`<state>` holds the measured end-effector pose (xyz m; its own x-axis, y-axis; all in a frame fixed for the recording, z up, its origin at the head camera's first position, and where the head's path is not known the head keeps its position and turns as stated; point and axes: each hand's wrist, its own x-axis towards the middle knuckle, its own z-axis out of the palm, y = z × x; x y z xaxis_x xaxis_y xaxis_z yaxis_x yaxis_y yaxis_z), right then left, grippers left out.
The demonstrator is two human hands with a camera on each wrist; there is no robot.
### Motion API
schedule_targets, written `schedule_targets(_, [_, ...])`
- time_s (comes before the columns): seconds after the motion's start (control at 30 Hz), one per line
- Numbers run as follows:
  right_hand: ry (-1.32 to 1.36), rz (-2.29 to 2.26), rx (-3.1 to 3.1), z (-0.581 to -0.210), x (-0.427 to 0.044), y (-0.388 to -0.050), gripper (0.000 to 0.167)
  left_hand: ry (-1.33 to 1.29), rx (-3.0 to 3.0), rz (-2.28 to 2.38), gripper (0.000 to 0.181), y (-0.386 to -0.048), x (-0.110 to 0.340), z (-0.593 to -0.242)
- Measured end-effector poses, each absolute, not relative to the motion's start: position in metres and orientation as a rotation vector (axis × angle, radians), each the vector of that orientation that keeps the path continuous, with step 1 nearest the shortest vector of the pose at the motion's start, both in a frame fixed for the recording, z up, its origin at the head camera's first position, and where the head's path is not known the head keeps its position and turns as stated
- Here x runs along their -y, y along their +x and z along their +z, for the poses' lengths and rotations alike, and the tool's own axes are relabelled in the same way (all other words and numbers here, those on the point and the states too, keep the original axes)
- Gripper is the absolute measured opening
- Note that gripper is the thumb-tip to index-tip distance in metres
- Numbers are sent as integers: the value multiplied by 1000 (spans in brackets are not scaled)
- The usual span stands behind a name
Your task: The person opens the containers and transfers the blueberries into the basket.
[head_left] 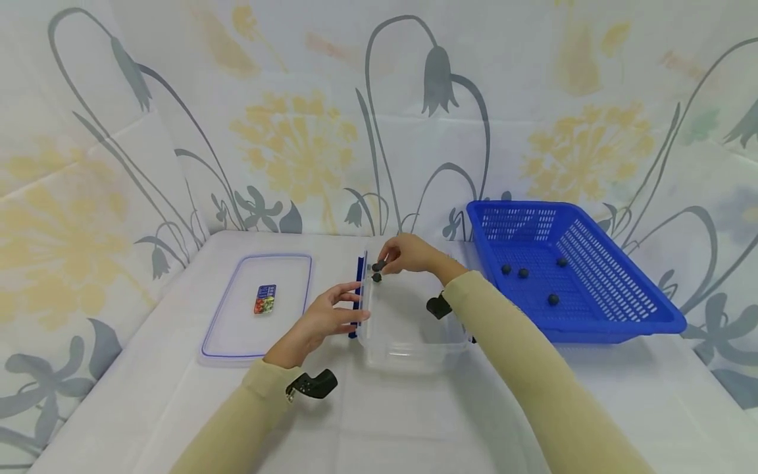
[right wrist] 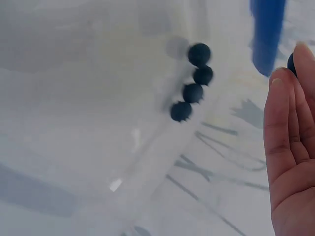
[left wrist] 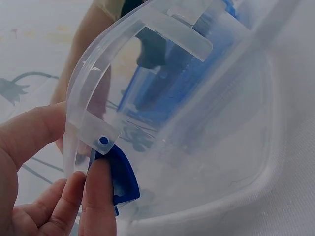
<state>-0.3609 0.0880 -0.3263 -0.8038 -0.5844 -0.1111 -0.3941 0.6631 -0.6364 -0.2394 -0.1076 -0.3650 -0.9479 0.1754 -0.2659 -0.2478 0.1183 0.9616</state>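
Observation:
A clear plastic box (head_left: 414, 316) with blue side latches stands mid-table. My left hand (head_left: 322, 319) grips its left side wall; in the left wrist view, fingers lie around the blue latch (left wrist: 125, 174) and against the clear rim. Above the box's far left corner, my right hand (head_left: 408, 253) pinches a dark round blueberry (right wrist: 291, 65) between thumb and fingertips, which partly hide it. Several more blueberries (right wrist: 192, 92) sit in a row along the box's inner edge, in the right wrist view.
On the right stands a blue perforated basket (head_left: 616, 327), with several loose blueberries (head_left: 553, 299) on its bottom. A clear lid (head_left: 231, 339) with a blue edge and a colourful label (head_left: 264, 299) lies flat to the left. A flower-printed cloth (head_left: 408, 164) hangs behind the table.

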Motion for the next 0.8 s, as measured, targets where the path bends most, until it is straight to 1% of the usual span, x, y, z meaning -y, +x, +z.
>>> schedule_targets(0.27, [-785, -927, -2628, -288, -114, -362, 21, -79, -2099, 1890, 64, -240, 107, -366])
schedule_targets(0.43, [-780, -913, -2645, -271, -136, -360, 24, -77, -2102, 1886, 64, -239, 109, -367])
schedule_targets(0.57, [-770, -911, -2677, -263, -158, -360, 27, -61, -2089, 1905, 63, -239, 109, -368])
schedule_targets(0.8, [-717, -895, -2746, -262, -202, -357, 28, -33, -2091, 1912, 64, -240, 108, -369])
